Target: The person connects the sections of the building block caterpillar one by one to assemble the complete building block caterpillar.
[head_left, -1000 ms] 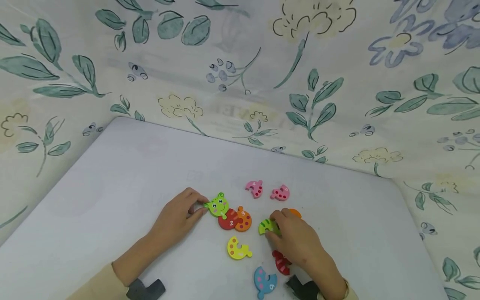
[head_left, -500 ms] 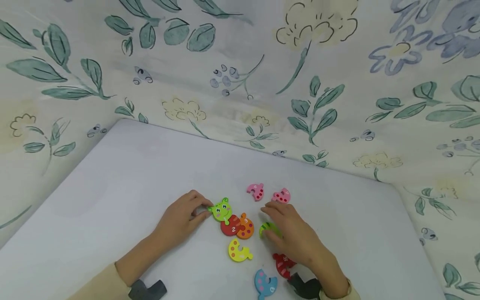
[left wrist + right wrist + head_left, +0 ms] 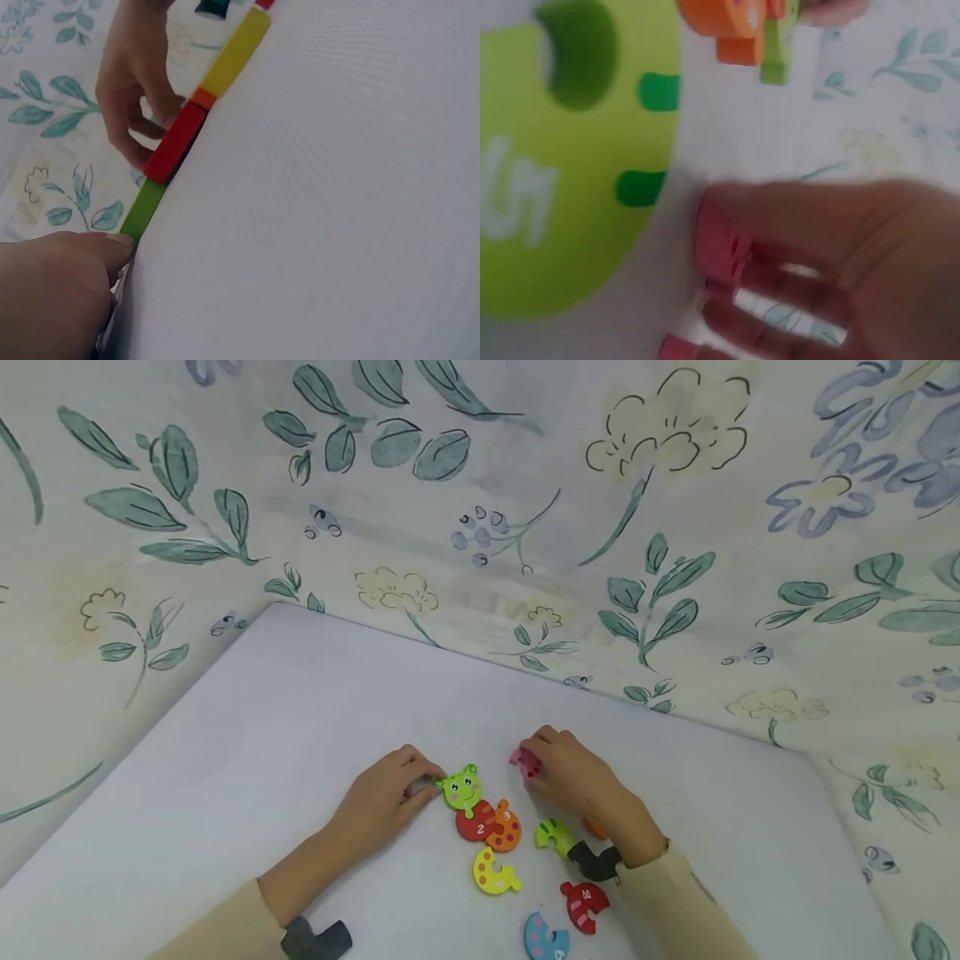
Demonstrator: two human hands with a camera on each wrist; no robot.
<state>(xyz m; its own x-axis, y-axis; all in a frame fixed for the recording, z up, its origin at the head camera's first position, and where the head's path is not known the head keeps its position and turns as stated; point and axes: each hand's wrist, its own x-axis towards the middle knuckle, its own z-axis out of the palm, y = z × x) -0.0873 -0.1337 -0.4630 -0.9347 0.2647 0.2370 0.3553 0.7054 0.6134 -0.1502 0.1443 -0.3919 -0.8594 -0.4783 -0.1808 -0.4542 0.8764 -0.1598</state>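
The left hand (image 3: 386, 800) is held at left, its thumb (image 3: 418, 802) and forefinger (image 3: 424, 767) brought together in a pinch; the right hand (image 3: 568, 770) is extended slightly farther at right, its fingers (image 3: 742, 326) bent.

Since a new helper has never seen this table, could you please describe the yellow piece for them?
On the white table, find the smiling green caterpillar head that the left hand touches. From it run red piece 2 and orange piece 3; just below these in the head view lies a curved, notched piece with a knob. It is the only yellow one, with orange dots.
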